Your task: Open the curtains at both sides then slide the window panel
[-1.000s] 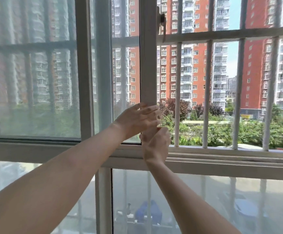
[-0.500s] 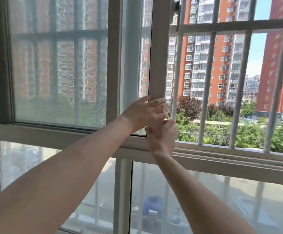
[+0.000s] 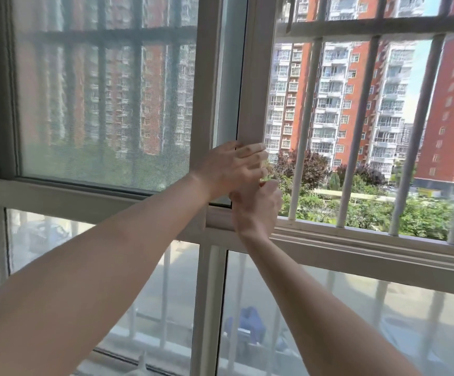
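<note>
The sliding window panel (image 3: 255, 85) has a white upright frame edge near the middle of the view, with glass to its left overlapping a meshed pane (image 3: 104, 99). My left hand (image 3: 231, 166) wraps its fingers around that frame edge low down. Just below it, my right hand (image 3: 257, 207) grips the same edge near the bottom track (image 3: 356, 240). To the right of the panel the window stands open to white security bars (image 3: 356, 131). No curtains are in view.
Outside stand red and white apartment towers and green trees. A fixed frosted lower pane (image 3: 356, 321) runs beneath the sill, split by a white mullion (image 3: 209, 308). A dark frame edge is at the far left.
The view has shifted left, so the panel edge and both hands now sit further right in the frame. Both hands keep their grip on the frame edge.
</note>
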The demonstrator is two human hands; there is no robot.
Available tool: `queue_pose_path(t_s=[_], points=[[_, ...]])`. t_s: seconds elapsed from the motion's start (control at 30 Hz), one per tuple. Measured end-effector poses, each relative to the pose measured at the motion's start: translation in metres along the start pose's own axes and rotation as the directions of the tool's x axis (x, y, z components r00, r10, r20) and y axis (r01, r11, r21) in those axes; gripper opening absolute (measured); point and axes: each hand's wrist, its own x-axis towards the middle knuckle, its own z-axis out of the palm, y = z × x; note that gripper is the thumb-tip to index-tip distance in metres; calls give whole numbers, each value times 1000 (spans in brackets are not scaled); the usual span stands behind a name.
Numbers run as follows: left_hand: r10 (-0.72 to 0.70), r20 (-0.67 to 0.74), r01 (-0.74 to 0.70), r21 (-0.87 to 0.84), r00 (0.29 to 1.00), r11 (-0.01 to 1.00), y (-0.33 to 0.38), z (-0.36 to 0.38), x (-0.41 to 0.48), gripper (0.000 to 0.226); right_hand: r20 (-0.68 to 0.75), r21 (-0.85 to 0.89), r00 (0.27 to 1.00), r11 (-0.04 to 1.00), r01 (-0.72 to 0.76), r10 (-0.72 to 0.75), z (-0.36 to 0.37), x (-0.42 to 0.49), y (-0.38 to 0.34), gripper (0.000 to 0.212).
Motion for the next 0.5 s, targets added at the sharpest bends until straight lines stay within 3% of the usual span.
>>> queue_pose_path(t_s=[0.5], points=[[-63, 14, 64, -78, 998, 995, -6, 3, -20, 46, 69, -10, 997, 1000, -23, 24, 17, -2, -10, 63]])
